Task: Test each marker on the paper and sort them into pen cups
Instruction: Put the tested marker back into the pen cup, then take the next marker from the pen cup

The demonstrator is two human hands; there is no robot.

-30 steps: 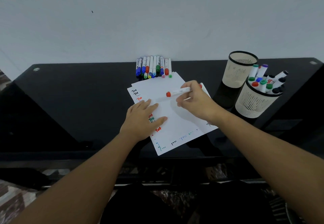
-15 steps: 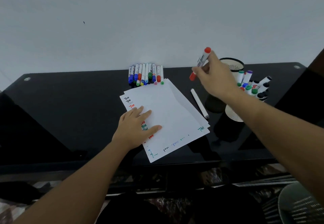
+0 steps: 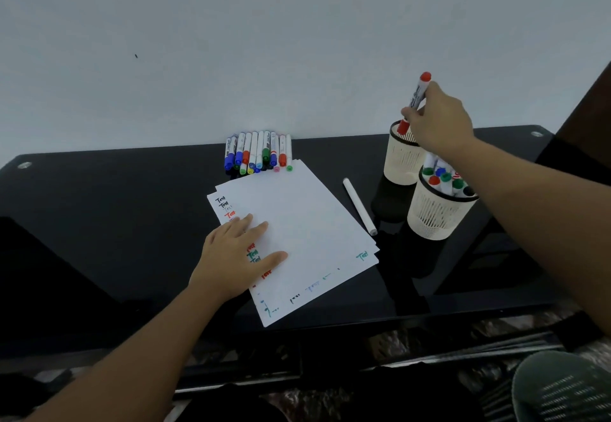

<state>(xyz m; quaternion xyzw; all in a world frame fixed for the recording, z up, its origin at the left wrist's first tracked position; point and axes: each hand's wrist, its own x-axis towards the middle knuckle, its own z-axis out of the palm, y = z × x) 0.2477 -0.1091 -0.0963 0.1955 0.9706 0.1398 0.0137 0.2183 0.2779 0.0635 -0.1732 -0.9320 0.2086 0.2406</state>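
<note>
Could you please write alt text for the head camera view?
A person's right hand lowers a red marker into the far pen cup, while the left hand rests flat on test-marked paper. More markers lie in a row on the black desk.

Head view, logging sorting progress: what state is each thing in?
Red-capped white marker: capped, held over the far cup.
Far cream mesh cup: upright, contents unseen.
Near cream mesh cup: upright, holding markers.
White paper stack: fanned, pinned flat.
Row of markers: capped, lying.
Loose white marker: lying.
Right hand: gripping.
Left hand: flat.
</note>
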